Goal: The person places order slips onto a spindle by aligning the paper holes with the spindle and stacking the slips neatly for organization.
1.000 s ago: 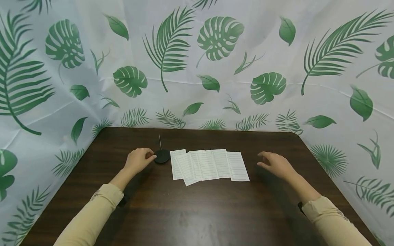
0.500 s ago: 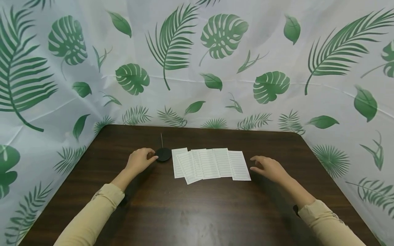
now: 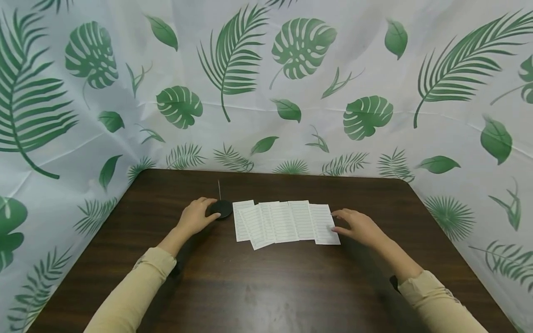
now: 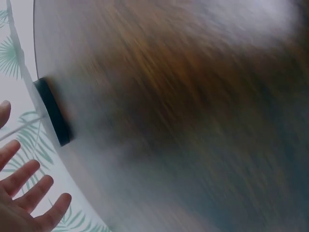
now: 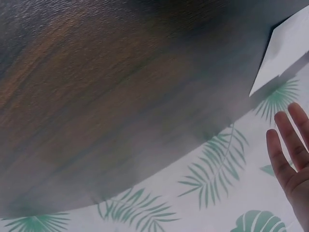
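Observation:
A bill spike with a round black base (image 3: pixel 222 209) and a thin upright metal rod stands left of several lined white paper slips (image 3: pixel 283 222). The slips lie overlapping in a row. At the left edge of the base is my left hand (image 3: pixel 195 217), thumb and forefinger parted on either side of it. Its fingers (image 4: pixel 34 191) are spread in the left wrist view, with a gap to the black base (image 4: pixel 54 113). My right hand (image 3: pixel 360 226) hovers at the right edge of the rightmost slip (image 3: pixel 325 224), fingers parted and holding nothing; whether they touch it, I cannot tell.
Everything sits on a dark brown wooden table (image 3: pixel 266 286) with rounded far corners. A white cloth with green leaf prints (image 3: pixel 250 120) hangs behind it and along both sides.
My left hand has moved right and forward to the spike's base. The right hand has come left to the last slip. Spike and slips have stayed in place; the head view shifted slightly.

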`<state>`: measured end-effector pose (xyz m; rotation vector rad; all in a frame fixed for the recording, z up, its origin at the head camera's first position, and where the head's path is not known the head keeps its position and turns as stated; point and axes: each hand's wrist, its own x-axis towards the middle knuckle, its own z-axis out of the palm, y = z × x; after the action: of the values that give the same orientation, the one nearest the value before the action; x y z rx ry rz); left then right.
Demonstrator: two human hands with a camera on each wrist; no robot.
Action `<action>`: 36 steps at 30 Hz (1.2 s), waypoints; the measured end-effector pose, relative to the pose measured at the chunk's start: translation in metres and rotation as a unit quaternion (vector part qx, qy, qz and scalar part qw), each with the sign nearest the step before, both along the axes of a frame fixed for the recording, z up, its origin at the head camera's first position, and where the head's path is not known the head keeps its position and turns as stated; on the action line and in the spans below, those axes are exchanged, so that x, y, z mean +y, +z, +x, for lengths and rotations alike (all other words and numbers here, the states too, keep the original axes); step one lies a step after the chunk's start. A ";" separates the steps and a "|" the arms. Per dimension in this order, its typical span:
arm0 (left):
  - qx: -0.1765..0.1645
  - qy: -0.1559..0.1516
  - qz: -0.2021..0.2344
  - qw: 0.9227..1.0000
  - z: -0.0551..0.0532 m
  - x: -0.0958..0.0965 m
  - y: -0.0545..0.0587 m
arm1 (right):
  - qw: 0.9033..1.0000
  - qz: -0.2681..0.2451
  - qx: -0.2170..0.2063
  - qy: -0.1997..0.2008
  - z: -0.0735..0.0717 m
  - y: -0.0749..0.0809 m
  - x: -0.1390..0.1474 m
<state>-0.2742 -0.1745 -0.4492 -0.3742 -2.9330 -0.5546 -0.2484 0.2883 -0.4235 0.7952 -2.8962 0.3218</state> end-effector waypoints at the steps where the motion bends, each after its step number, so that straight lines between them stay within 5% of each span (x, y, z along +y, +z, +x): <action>1: -0.002 -0.004 -0.001 1.000 0.000 0.001 0.000 | 1.000 0.002 0.003 0.002 0.001 0.000 -0.001; 19: -0.082 0.014 0.027 0.996 -0.022 0.011 -0.004 | 0.999 0.007 -0.031 0.029 -0.016 -0.013 -0.001; 28: -0.076 -0.005 0.006 0.997 -0.030 0.009 -0.005 | 0.998 0.045 -0.025 0.027 -0.033 -0.013 -0.012; 36: -0.103 0.002 -0.016 0.995 -0.027 0.013 -0.005 | 0.992 0.048 -0.113 -0.002 -0.041 -0.020 -0.012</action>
<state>-0.3013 -0.1613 -0.4541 -0.3324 -3.1429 -0.5805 -0.2896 0.2762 -0.4431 0.8153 -3.1458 0.2913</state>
